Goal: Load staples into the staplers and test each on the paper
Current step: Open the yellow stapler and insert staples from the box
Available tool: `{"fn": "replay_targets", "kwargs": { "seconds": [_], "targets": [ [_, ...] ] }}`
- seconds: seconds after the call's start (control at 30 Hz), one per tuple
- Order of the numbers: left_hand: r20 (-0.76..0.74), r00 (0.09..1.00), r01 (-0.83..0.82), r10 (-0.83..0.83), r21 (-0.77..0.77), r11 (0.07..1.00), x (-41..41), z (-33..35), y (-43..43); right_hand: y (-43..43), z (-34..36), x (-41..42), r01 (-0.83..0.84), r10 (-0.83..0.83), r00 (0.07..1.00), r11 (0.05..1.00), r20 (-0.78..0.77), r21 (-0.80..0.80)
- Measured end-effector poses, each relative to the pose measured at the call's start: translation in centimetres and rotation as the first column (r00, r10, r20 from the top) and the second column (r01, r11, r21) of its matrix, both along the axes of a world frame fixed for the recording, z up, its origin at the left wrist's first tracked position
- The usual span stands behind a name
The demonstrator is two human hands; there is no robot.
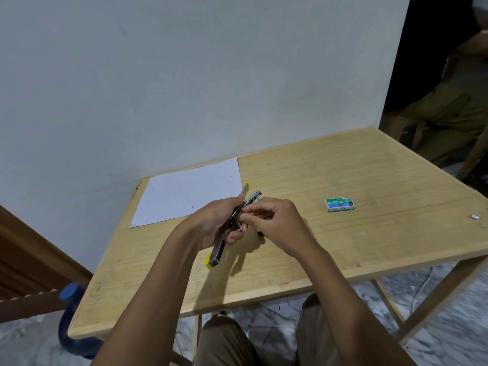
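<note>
Nearest, bottom edge: the person's knees in brown trousers [227,342], under the table's near edge. Blue bottle [69,310] on the floor, near left, beside the table [264,283] corner. Table is light wood.

Both forearms reach in over the table's middle. Left hand [214,223] grips the stapler [218,250], fingers curled round its middle. The stapler is swung open and held above the tabletop. One yellow-tipped end points near and down, the other yellow tip sticks up past the fingers on the far side. A bare metal rail shows between the two hands.

Right hand [277,223] is just right of the left hand, touching the stapler. Its fingers are curled, thumb and forefinger pinching at the metal rail. Cannot tell if a strip of staples sits between the fingertips, too small.

Farther left: white paper [187,191] lies flat on the table, far left corner, near the wall. A few tiny marks on it.

Right of the hands, well apart: green staple box [340,204] lies flat, closed. Farther right, near the table's right edge: a small pale metal piece [475,216], too small to identify.

Far: plain pale wall [184,75]. Far right, in a dark opening: a second person [449,107], seated, in olive clothes.
</note>
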State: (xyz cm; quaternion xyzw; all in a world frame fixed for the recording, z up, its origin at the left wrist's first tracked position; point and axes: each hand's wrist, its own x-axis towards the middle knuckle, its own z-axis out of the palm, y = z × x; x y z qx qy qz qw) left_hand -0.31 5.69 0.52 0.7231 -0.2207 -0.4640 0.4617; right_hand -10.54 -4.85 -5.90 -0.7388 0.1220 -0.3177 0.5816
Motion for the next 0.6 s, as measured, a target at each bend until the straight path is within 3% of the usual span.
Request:
{"fn": "replay_targets", "kwargs": {
  "seconds": [0.13, 0.6],
  "targets": [
    [-0.028, 1.0, -0.012, 0.012, -0.017, 1.0, -0.3, 0.0, 0.0, -0.1, 0.7, -0.1, -0.065, 0.067, 0.997, 0.995, 0.026, -0.071],
    [-0.18, 0.982, -0.079, 0.056, -0.124, 0.989, 0.0, -1.1, 0.2, 0.7, 0.7, 0.2, 0.149, -0.155, 0.986, 0.984, -0.056, -0.097]
  ]
}}
